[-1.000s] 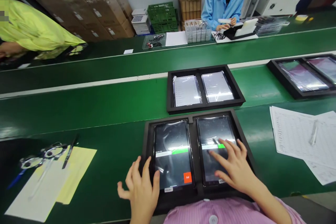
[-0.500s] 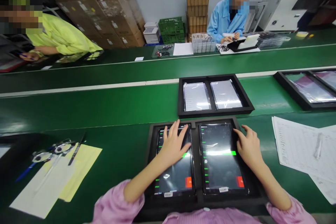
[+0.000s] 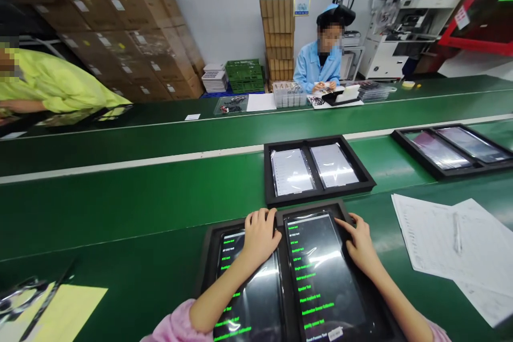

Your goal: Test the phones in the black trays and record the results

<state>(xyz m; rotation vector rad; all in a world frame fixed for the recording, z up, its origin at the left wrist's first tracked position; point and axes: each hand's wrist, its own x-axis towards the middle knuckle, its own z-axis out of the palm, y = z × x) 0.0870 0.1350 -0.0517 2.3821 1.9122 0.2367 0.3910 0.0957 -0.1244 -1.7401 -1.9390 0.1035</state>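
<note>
under left hand (image 3: 259,235) left tablet (image 3: 246,299), fingers curled flat; right hand (image 3: 360,243) grips right tablet (image 3: 326,278) edge.

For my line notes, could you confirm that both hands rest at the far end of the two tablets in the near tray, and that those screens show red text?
Not quite: the head view shows green text on the left tablet and right tablet, not red. The left hand and right hand do rest at their far ends in the near tray.
</note>
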